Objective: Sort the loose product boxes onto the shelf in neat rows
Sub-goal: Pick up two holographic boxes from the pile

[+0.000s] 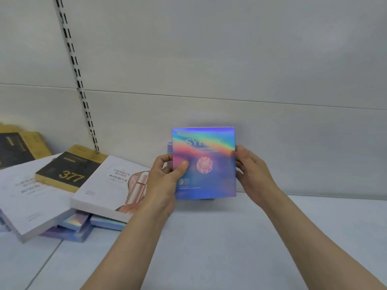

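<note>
A holographic rainbow-blue box (206, 164) stands upright on the white shelf (230, 237), near the back panel, its printed face toward me. My left hand (165, 178) grips its left edge, thumb on the front. My right hand (254, 170) holds its right edge with curled fingers. Another holographic box seems to stand just behind it, mostly hidden. To the left lies a loose pile: a white Marubi box (109, 185), a black and gold "377" box (69, 169), another white box (31, 201) and holographic boxes (77, 225) underneath.
A grey back panel (209, 59) rises behind the shelf, with a slotted upright rail (77, 80) at the left. A second black and gold box (18, 145) lies at the far left. Bare shelf surface stretches to the right of the held box and in front.
</note>
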Action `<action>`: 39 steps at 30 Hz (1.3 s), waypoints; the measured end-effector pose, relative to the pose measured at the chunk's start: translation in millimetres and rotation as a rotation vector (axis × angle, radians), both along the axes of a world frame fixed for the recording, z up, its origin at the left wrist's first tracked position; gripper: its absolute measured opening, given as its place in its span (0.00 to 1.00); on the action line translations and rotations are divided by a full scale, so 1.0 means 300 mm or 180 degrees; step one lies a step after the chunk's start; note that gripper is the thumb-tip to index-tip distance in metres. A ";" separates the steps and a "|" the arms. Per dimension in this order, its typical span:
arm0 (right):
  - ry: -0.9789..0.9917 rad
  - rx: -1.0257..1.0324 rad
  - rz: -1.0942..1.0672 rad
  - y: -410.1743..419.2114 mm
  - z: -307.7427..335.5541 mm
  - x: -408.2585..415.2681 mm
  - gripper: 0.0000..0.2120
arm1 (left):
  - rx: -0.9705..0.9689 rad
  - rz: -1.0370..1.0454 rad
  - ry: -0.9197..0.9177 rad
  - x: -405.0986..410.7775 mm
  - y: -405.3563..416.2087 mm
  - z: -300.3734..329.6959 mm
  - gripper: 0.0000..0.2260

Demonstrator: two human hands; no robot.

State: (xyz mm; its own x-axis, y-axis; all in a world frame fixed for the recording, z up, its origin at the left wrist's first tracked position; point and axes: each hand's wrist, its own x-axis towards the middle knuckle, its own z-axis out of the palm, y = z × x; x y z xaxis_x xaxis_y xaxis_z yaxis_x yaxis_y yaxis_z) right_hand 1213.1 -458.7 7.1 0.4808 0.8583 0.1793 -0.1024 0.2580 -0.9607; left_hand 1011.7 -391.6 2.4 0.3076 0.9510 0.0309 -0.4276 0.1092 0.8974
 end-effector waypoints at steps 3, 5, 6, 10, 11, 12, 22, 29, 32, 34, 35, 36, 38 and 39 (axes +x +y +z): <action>-0.0106 0.0020 0.0200 -0.036 0.040 0.029 0.18 | 0.0205 -0.0001 0.0064 0.087 -0.034 -0.016 0.18; -0.0120 0.0052 0.0070 -0.055 0.048 0.079 0.16 | 0.0703 0.0243 0.0499 0.134 -0.036 -0.020 0.17; -0.0087 0.0059 -0.0023 -0.065 0.046 0.110 0.16 | 0.1167 0.0534 0.0936 0.145 -0.028 -0.019 0.17; 0.0083 0.0095 -0.0319 -0.102 -0.016 0.242 0.17 | 0.3021 0.1759 0.2763 0.148 0.048 -0.049 0.29; 0.0120 0.0053 -0.0341 -0.106 -0.041 0.262 0.17 | 0.3164 0.1761 0.3026 0.149 0.067 -0.065 0.32; 0.0151 0.0011 -0.0356 -0.107 -0.066 0.275 0.17 | 0.3198 0.1704 0.3218 0.153 0.081 -0.080 0.35; -0.0724 -0.0445 -0.0986 -0.068 -0.144 0.287 0.12 | 0.3525 0.1896 0.3695 0.184 0.145 -0.124 0.41; -0.1415 -0.0791 -0.1684 -0.055 -0.113 0.282 0.23 | 0.3550 0.1922 0.3676 0.181 0.158 -0.128 0.39; -0.1453 -0.0843 -0.1667 -0.058 -0.110 0.291 0.21 | 0.3559 0.1929 0.3721 0.177 0.156 -0.125 0.39; -0.1494 -0.0866 -0.1694 -0.058 -0.110 0.290 0.20 | 0.3541 0.1911 0.3733 0.175 0.153 -0.123 0.39; -0.1506 -0.0880 -0.1709 -0.057 -0.108 0.287 0.20 | 0.3528 0.1892 0.3747 0.175 0.152 -0.122 0.39; -0.1519 -0.0894 -0.1724 -0.056 -0.106 0.283 0.20 | 0.3509 0.1866 0.3769 0.175 0.152 -0.121 0.39; -0.1559 -0.0934 -0.1738 -0.053 -0.101 0.279 0.21 | 0.3476 0.1809 0.3821 0.176 0.150 -0.119 0.40; -0.1573 -0.0961 -0.1743 -0.052 -0.099 0.277 0.21 | 0.3468 0.1793 0.3843 0.176 0.149 -0.119 0.40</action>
State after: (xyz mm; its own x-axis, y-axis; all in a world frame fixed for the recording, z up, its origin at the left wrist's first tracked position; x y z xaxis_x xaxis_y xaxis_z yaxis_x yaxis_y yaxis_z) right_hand 1296.2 -474.4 -22.5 0.7739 0.5684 0.2793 0.4198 -0.1303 -0.8982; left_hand 1064.5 -346.8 -33.3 0.3022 0.6411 0.7055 0.7235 -0.6361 0.2681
